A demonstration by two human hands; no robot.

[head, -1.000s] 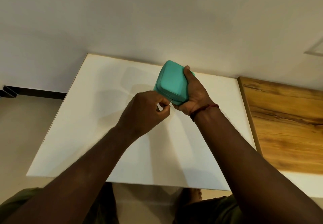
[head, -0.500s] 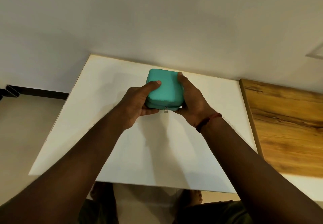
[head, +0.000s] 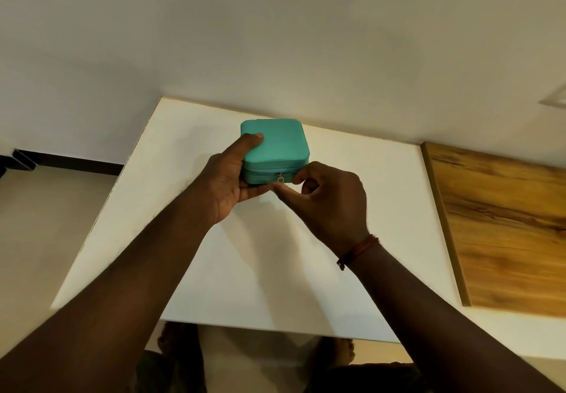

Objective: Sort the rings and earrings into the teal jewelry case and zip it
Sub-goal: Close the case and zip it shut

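Note:
The teal jewelry case (head: 275, 144) is closed and sits level over the far middle of the white table (head: 352, 264). My left hand (head: 232, 178) grips its left side, thumb on the lid and fingers underneath. The small metal zipper pull (head: 279, 177) hangs at the middle of the front face. My right hand (head: 330, 199) is at the case's front right with its fingers curled. Its thumb lies just below the pull and its index finger just to the right of it. The pull shows uncovered between them. No rings or earrings are visible.
A wood-grain board (head: 505, 224) lies along the table's right side. The wall runs just behind the table's far edge. Bare floor shows to the left, and my feet (head: 180, 340) show below the near edge.
The case has been turned from tilted to level, with its zipper face toward me. My left hand went from pinching the zipper pull to holding the left side. My right hand left the right side for the front.

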